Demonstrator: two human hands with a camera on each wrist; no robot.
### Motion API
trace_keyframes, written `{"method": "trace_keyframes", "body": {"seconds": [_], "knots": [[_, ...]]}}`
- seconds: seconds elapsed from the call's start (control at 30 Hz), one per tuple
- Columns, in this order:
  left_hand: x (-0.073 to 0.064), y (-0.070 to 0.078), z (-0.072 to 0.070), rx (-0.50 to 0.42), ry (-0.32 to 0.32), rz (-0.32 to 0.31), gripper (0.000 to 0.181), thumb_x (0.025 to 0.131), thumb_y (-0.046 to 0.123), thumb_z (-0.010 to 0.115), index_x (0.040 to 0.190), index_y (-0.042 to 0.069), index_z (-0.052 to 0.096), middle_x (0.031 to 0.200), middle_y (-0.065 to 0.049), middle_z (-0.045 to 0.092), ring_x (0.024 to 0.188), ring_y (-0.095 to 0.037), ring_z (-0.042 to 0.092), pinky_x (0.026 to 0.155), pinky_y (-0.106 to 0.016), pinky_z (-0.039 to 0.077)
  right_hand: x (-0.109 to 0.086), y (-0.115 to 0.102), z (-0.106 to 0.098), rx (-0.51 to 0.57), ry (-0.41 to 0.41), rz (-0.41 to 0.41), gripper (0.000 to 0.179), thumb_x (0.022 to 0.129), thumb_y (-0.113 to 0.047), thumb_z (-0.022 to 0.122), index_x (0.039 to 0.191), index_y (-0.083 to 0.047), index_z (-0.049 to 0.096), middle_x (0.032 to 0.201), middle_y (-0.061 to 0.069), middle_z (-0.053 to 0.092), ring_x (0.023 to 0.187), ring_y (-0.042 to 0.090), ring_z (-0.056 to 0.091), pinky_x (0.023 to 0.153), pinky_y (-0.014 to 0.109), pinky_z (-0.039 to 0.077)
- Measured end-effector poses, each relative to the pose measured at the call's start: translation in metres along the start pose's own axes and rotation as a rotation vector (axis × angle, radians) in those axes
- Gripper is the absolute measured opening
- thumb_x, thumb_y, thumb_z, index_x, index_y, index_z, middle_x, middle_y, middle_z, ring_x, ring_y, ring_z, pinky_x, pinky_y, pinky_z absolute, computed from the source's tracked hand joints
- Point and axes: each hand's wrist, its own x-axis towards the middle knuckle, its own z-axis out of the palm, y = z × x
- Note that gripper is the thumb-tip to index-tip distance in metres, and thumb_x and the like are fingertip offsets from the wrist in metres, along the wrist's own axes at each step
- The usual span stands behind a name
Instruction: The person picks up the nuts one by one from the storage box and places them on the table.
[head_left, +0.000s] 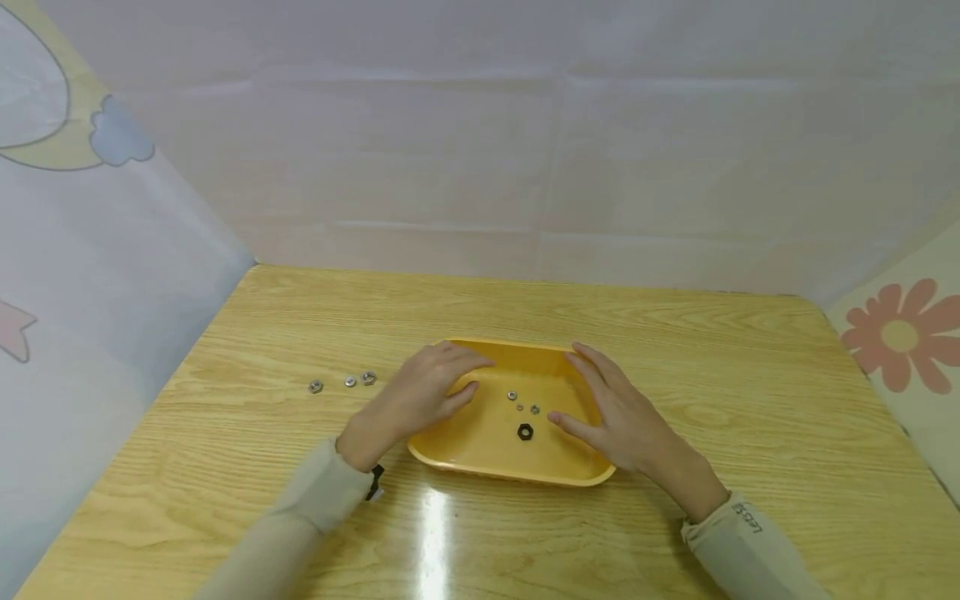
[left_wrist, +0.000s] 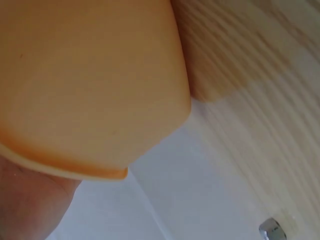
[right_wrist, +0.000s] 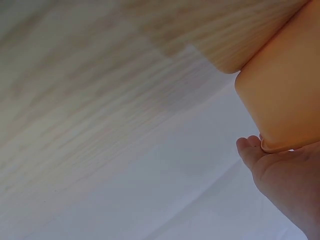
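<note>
A yellow plastic bin point(head_left: 480, 457) stands on the table between the two hands. My left hand point(head_left: 420, 392) rests over its left rim, with fingers and thumb spread apart above the inside. At the right rim lies my right hand point(head_left: 630, 421), its fingers extended along the far right corner and its thumb stretched inward. In the right wrist view, its fingertips point(right_wrist: 247, 147) reach past the corner of the rim. On the bin's floor lie a black hex nut point(head_left: 520, 432), two small silvery nuts point(head_left: 535, 409) and a tiny copper-coloured piece point(head_left: 519, 407).
Left of the bin, three silvery nuts point(head_left: 316, 387) lie in a loose row on the wood-grain table point(head_left: 720, 358). One silvery nut point(left_wrist: 272, 230) shows at the lower edge of the left wrist view. Pale printed sheets point(head_left: 450, 158) hang behind and at both sides.
</note>
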Motion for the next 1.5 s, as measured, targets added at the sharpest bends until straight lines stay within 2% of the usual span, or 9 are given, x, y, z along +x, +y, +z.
{"method": "trace_keyframes", "body": {"seconds": [0.1, 0.67, 0.93, 1.23, 1.5], "knots": [[0.002, 0.002, 0.002, -0.005, -0.001, 0.006, 0.033, 0.091, 0.013, 0.071, 0.124, 0.011, 0.067, 0.122, -0.004, 0.071, 0.114, -0.023, 0.065, 0.1, -0.039, 0.053, 0.0, 0.0, 0.0, 0.011, -0.002, 0.005, 0.091, 0.093, -0.061, 0.057, 0.157, -0.008, 0.022, 0.165, 0.013, 0.015, 0.15, 0.04, 0.021, 0.114, 0.063, 0.032], [0.008, 0.008, 0.017, -0.031, -0.046, -0.031, 0.034, 0.092, 0.014, 0.07, 0.125, 0.011, 0.067, 0.124, -0.004, 0.07, 0.113, -0.023, 0.065, 0.099, -0.039, 0.052, 0.0, -0.001, 0.001, 0.012, 0.001, 0.005, 0.091, 0.092, -0.061, 0.058, 0.157, -0.007, 0.023, 0.165, 0.013, 0.015, 0.15, 0.04, 0.021, 0.114, 0.063, 0.031], [0.011, 0.01, 0.021, -0.018, -0.062, -0.051, 0.034, 0.092, 0.015, 0.07, 0.126, 0.013, 0.066, 0.125, -0.003, 0.07, 0.113, -0.023, 0.065, 0.1, -0.04, 0.052, 0.0, 0.001, 0.002, -0.002, 0.009, -0.024, 0.089, 0.093, -0.058, 0.059, 0.156, -0.005, 0.024, 0.164, 0.016, 0.017, 0.148, 0.043, 0.023, 0.111, 0.065, 0.033], [0.016, 0.013, 0.023, -0.021, -0.092, -0.064, 0.034, 0.094, 0.017, 0.068, 0.128, 0.013, 0.066, 0.126, -0.004, 0.069, 0.113, -0.023, 0.064, 0.1, -0.04, 0.051, 0.0, 0.001, 0.001, 0.0, 0.003, -0.032, 0.091, 0.092, -0.059, 0.06, 0.156, -0.005, 0.025, 0.165, 0.015, 0.016, 0.149, 0.041, 0.021, 0.113, 0.064, 0.033], [0.021, 0.012, 0.026, -0.049, -0.135, -0.05, 0.035, 0.095, 0.019, 0.067, 0.13, 0.012, 0.064, 0.128, -0.004, 0.068, 0.116, -0.023, 0.063, 0.103, -0.04, 0.05, 0.0, 0.001, 0.001, -0.019, 0.022, -0.043, 0.089, 0.093, -0.058, 0.06, 0.156, -0.005, 0.026, 0.164, 0.015, 0.017, 0.148, 0.042, 0.024, 0.112, 0.063, 0.034]]}}
